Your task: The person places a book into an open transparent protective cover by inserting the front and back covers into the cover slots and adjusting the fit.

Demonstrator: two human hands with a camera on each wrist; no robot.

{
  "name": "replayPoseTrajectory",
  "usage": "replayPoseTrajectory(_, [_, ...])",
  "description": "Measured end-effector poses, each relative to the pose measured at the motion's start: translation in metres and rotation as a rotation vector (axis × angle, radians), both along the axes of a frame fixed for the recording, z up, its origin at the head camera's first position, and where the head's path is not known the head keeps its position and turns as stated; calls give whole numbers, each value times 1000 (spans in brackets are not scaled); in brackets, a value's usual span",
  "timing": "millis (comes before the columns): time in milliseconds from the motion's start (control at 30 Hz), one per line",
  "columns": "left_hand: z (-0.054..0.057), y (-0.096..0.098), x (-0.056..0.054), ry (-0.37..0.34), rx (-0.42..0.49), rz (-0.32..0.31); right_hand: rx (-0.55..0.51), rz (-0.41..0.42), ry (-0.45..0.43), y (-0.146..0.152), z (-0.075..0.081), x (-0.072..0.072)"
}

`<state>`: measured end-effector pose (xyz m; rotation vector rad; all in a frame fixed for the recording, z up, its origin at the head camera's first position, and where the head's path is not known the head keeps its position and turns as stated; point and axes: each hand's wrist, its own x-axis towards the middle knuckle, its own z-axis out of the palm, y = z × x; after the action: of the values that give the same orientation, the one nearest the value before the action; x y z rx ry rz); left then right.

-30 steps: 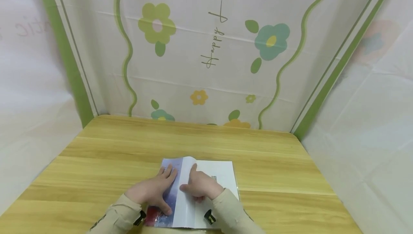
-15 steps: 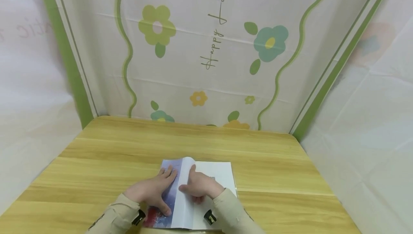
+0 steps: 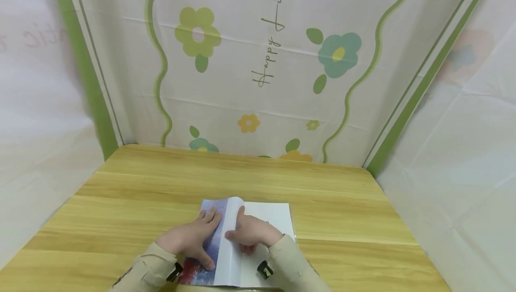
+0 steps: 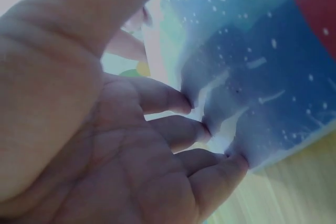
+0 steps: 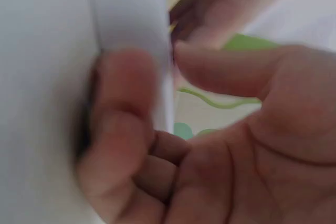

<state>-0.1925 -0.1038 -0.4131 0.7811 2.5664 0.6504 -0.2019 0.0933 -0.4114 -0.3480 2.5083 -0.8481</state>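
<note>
- The right hand [image 3: 251, 231] grasps a curved white leaf [image 3: 231, 265], its thumb at the leaf's left edge and its index finger on the other side, pointing away from the person.
- The left hand [image 3: 193, 237] grips nothing; its fingers are spread, with the fingertips and thumb resting on the picture page [image 3: 215, 204].
- This page is blue and purple with white specks, and red at its near left corner.
- The leaf belongs to a thin book [image 3: 250, 267], which lies spread on the table [image 3: 342, 211], near the person's side and about midway across.
- The leaf's long axis runs away from the person, its far end leaning slightly to the right.
- To its right lies a white page [image 3: 278, 213], partly under the right hand.
- Both wrists wear beige sleeves [image 3: 292, 263].
- Beyond the table hangs a flowered curtain [image 3: 242, 81] with "Happy Life" written sideways.
</note>
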Motion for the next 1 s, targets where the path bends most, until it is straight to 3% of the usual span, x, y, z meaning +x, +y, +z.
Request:
replayPoseTrajectory(167, [1,0,1,2,-7,2,-37,13,-26,2,2,2])
replayPoseTrajectory(433, [0,4,3,40,-34,20,0,3,32,-1,-2,5])
replayPoseTrajectory(667, [2,2,1,14,-51,18,-29,18,26,2,-2,2])
replayPoseTrajectory(1000, [6,1,2,-2,-54,18,-37,64,2,19,13,4])
